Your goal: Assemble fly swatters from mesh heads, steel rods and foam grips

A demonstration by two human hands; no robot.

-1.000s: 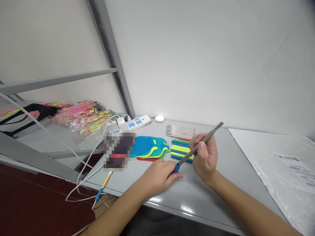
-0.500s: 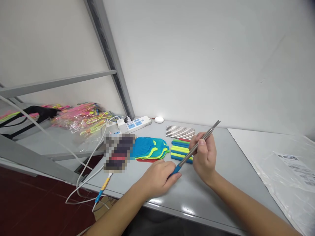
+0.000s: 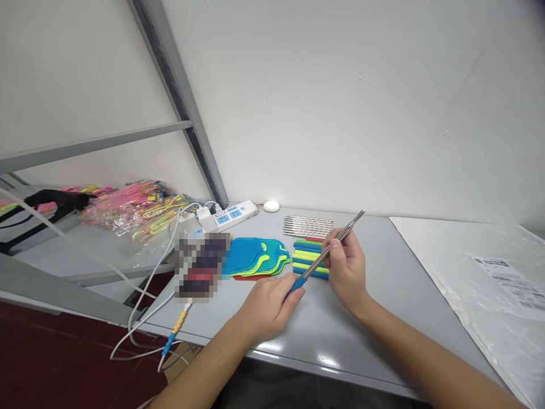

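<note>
My left hand (image 3: pixel 270 307) is closed around the blue handle (image 3: pixel 300 283) at the lower end of a metal telescopic rod (image 3: pixel 318 262). The rod slants up to the right, above the table. My right hand (image 3: pixel 347 270) pinches its shaft farther up, thumb on top, and the thin tip sticks out beyond the fingers. Behind my right hand lies a row of blue, green, yellow and red handle tubes (image 3: pixel 306 255), partly hidden by it. More metal rods (image 3: pixel 309 226) lie side by side at the back. Mesh fly swatter heads (image 3: pixel 244 255), blue, yellow and red, are stacked left of the tubes.
A white power strip (image 3: pixel 234 217) with plugs and cables stands at the back left, beside a round white object (image 3: pixel 271 206). A blurred-out item (image 3: pixel 202 267) lies at the left edge. White plastic sheeting (image 3: pixel 451 261) covers the right. Bagged colourful goods (image 3: pixel 131 207) fill the neighbouring shelf.
Both hands and the rod appear slightly farther left, and the camera view has shifted a little. The grip on the handle and shaft looks the same.
</note>
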